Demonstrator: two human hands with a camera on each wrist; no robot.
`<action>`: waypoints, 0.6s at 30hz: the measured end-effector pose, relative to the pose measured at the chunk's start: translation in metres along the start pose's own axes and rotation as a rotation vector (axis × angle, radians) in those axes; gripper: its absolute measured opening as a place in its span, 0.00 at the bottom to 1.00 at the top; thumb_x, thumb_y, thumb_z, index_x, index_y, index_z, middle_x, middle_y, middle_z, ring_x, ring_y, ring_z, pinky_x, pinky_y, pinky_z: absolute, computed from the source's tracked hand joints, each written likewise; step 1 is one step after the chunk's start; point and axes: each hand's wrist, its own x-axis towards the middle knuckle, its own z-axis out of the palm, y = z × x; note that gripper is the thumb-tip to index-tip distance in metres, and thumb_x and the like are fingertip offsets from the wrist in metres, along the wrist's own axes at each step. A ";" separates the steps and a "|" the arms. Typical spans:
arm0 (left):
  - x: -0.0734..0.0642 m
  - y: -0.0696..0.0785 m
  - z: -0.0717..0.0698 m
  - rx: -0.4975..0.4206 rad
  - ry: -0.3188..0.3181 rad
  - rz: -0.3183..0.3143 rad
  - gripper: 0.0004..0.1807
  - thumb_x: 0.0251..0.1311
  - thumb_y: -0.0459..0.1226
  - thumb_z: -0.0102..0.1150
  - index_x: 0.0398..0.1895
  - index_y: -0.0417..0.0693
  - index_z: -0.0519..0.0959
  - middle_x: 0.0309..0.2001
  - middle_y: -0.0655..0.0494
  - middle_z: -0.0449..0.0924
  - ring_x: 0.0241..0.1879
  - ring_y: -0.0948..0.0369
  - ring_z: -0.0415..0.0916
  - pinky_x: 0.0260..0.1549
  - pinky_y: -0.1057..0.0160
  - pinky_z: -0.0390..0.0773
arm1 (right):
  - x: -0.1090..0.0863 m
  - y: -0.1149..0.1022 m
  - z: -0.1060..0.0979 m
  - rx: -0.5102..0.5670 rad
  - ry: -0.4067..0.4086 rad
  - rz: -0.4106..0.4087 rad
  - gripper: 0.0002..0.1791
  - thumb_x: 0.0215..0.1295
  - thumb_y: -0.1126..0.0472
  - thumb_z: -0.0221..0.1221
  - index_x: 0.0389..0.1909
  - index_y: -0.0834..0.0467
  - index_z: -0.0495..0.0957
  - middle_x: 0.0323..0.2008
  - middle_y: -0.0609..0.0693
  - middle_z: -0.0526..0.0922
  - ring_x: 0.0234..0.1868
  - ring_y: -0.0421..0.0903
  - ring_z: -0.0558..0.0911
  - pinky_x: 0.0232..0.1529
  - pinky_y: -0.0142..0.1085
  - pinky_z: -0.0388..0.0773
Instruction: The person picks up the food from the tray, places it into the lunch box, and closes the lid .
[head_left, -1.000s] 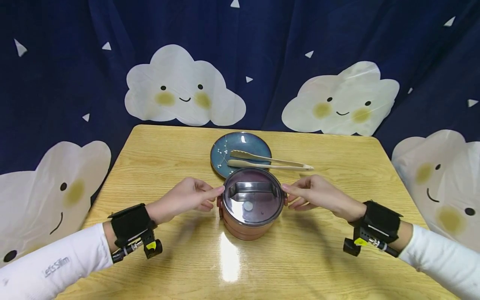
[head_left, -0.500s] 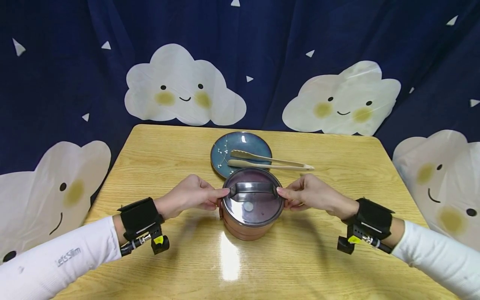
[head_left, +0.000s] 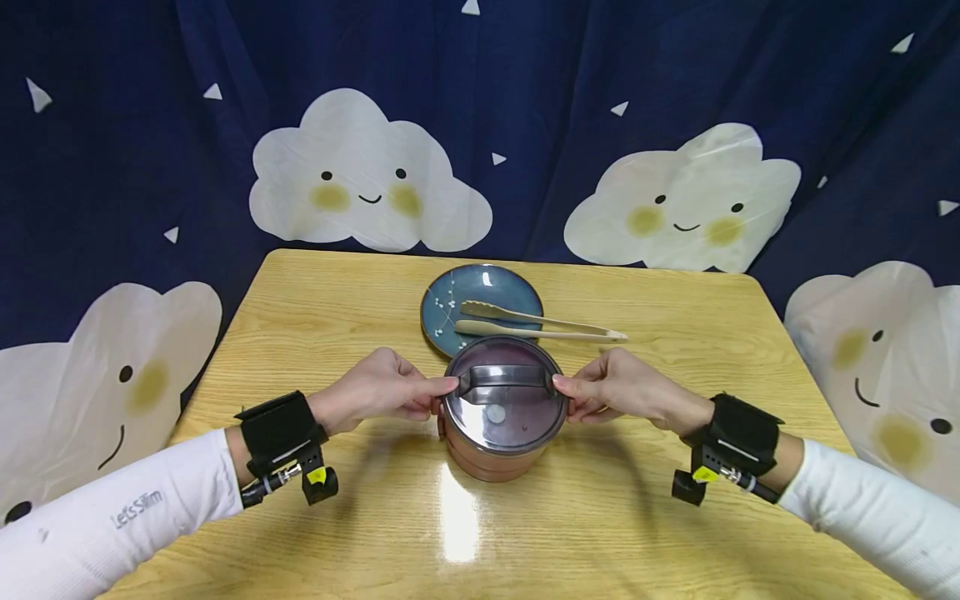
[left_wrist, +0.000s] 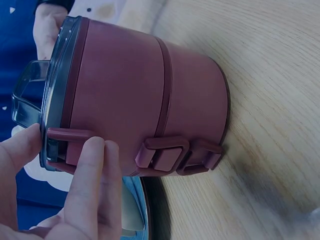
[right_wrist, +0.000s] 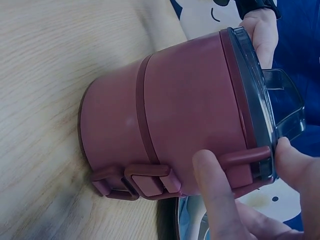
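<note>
A round, reddish-brown stacked lunch box [head_left: 491,465] stands upright on the table, its dark see-through lid [head_left: 517,425] carrying a raised handle [head_left: 506,376]. My left hand [head_left: 375,387] grips the lid's left edge: the thumb rests on top, and the fingers lie at the upper side latch [left_wrist: 70,134]. On the opposite side my right hand [head_left: 630,387] does the same, thumb on the lid and a finger beside the other upper latch [right_wrist: 245,156]. Lower clips [left_wrist: 167,159] join the tiers on the side. The lunch box's contents cannot be made out.
Behind the lunch box lies a dark blue plate [head_left: 510,287] with a white blossom pattern. Beige tongs [head_left: 570,335] rest across it, their end reaching past the rim to the right. A navy curtain [head_left: 525,83] with clouds hangs behind the wooden table [head_left: 322,308].
Both hands have moved inward from the sides of the lunch box, bringing their thumbs onto the lid near the handle's ends. In the last half second they barely moved; the lunch box stayed put.
</note>
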 end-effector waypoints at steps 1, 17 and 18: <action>0.000 0.000 0.000 0.003 0.002 -0.001 0.20 0.64 0.49 0.74 0.37 0.37 0.89 0.35 0.50 0.93 0.35 0.64 0.89 0.47 0.60 0.90 | 0.000 0.000 0.000 -0.004 0.002 0.000 0.26 0.72 0.41 0.66 0.42 0.64 0.89 0.33 0.53 0.92 0.36 0.43 0.91 0.44 0.40 0.91; -0.001 0.002 0.001 0.049 0.053 -0.013 0.22 0.61 0.50 0.76 0.29 0.38 0.87 0.30 0.54 0.90 0.31 0.65 0.86 0.46 0.59 0.90 | 0.001 0.001 0.001 -0.026 0.057 0.019 0.27 0.68 0.39 0.68 0.37 0.64 0.89 0.27 0.48 0.90 0.32 0.41 0.90 0.40 0.39 0.91; -0.002 0.002 0.001 0.052 0.055 -0.012 0.22 0.61 0.51 0.76 0.29 0.38 0.87 0.30 0.54 0.90 0.31 0.65 0.86 0.46 0.59 0.90 | 0.001 0.001 0.001 -0.029 0.061 0.019 0.27 0.68 0.39 0.68 0.36 0.64 0.89 0.27 0.47 0.90 0.31 0.41 0.90 0.39 0.38 0.91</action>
